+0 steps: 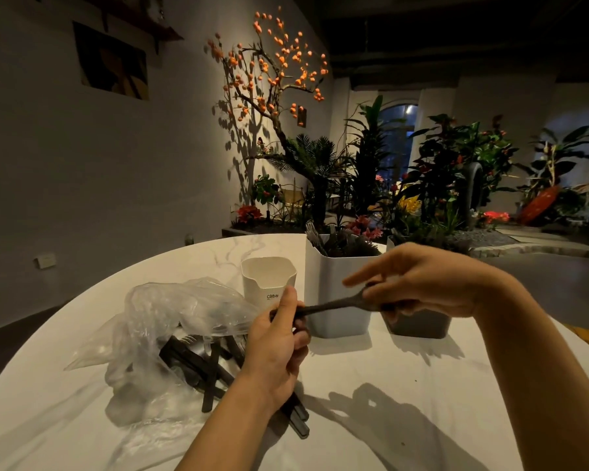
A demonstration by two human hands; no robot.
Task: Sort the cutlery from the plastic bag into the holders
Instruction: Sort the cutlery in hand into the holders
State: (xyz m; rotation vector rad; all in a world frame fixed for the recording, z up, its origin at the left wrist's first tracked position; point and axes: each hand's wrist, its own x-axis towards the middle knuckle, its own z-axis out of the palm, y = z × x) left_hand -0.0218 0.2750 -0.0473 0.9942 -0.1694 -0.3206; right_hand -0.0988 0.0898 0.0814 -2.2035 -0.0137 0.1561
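Two hands hold one dark piece of cutlery above the white bench. The left hand pinches one end and the right hand grips the other end. Left of the hands lies a crumpled clear plastic bag with dark cutlery pieces under and beside it. Behind the hands stand three holders: a small white holder, a taller white holder full of cutlery, and a dark holder partly hidden by the right hand. Plants and a tree with orange fruit stand far behind the bench.
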